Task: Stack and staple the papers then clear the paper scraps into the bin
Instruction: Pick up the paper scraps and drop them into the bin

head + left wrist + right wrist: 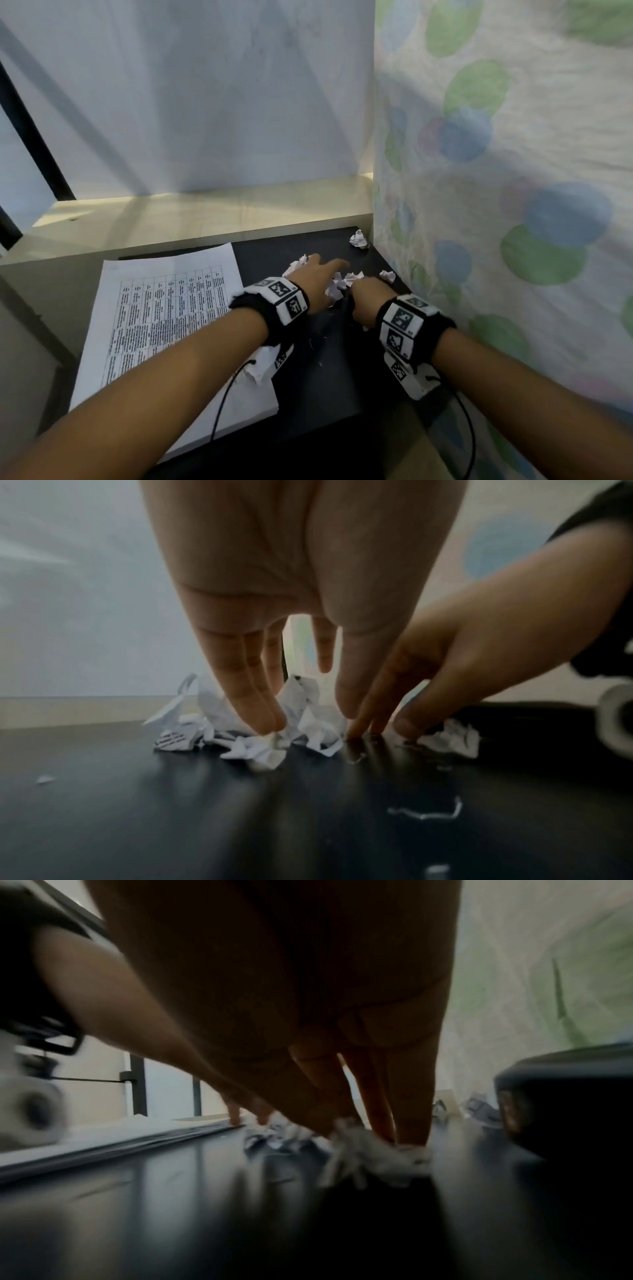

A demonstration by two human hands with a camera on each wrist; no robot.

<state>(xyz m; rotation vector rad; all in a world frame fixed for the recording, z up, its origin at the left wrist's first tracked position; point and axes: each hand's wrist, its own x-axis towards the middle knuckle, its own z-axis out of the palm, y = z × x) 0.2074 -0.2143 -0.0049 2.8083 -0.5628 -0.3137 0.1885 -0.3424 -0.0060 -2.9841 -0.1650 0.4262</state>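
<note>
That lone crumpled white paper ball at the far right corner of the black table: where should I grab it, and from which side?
Pinch the crumpled white paper ball across its middle, from above and the near left. It sits alone on the black table, the patterned curtain close on its right.

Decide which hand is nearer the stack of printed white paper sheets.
Left. The left hand reaches over scraps just beside the stack of printed white paper sheets; the right hand lies farther off, beyond the left.
</note>
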